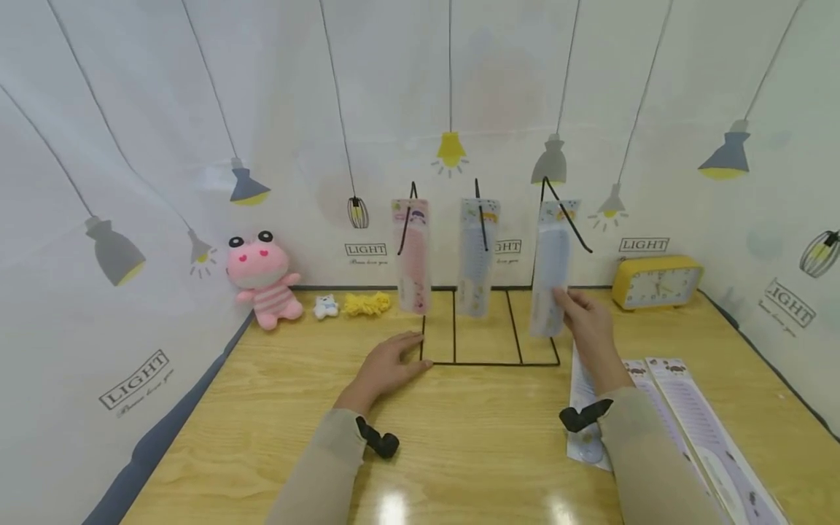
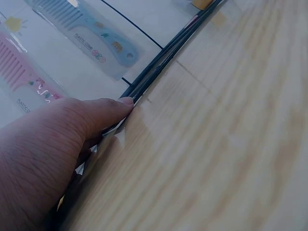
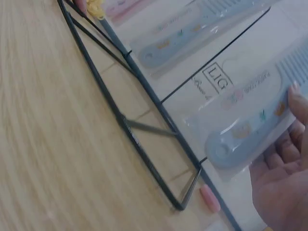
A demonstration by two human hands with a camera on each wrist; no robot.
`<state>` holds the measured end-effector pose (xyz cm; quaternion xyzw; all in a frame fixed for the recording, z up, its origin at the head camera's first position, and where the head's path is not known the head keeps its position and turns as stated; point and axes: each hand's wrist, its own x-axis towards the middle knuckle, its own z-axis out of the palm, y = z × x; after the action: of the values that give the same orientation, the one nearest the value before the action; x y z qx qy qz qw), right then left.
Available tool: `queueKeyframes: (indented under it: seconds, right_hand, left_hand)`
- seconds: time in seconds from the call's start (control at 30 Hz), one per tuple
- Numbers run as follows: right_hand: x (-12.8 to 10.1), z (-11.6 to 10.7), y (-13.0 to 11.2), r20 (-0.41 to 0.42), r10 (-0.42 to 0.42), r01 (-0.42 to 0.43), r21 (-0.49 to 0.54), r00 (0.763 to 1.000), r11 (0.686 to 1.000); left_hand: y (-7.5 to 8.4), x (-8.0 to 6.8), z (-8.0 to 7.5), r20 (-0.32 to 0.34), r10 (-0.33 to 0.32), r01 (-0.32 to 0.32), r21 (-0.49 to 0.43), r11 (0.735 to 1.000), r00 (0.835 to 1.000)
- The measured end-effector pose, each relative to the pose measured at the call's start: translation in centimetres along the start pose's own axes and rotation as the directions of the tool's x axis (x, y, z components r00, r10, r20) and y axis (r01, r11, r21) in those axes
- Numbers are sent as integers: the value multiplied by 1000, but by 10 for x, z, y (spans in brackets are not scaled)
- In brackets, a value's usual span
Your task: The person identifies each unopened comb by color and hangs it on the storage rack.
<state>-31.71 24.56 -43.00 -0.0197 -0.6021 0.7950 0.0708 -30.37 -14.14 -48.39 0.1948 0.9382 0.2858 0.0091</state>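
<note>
A black wire rack [image 1: 488, 363] stands on the table, its base toward me and hooks rising at the back. A packaged pink comb [image 1: 415, 255] hangs on the left hook and a packaged blue comb [image 1: 475, 259] on the middle one. At the right hook is another packaged blue comb [image 1: 553, 251]; my right hand [image 1: 588, 328] pinches its lower right edge, thumb on the front in the right wrist view [image 3: 240, 115]. My left hand [image 1: 387, 368] touches the rack's front left corner, thumb on the wire. Its other fingers are mostly hidden in the left wrist view.
Several packaged purple combs [image 1: 698, 415] lie at the right, partly under my right forearm. A yellow clock [image 1: 658, 283] stands at the back right. Along the back left sit a pink plush toy [image 1: 265, 281], a small white bear figure [image 1: 325, 307] and yellow yarn [image 1: 367, 304].
</note>
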Motion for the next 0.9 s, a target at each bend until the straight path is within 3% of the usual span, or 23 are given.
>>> queueKeyframes:
  seconds: [0.3,0.6,0.9]
  right_hand:
    - [2,6,0,-53,-22,24,27,998,999]
    - [4,-2,5,18,-86,85,83,996,993]
    - [6,-15,18,36,-118,114,86,992,990]
  left_hand:
    - [1,-2,-1,-8,3,-3,-19,1000,1000]
    - [3,-3,-2,-1,-3,3,-25,1000,1000]
    - [3,-2,-2,2,-6,7,-43,999,1000]
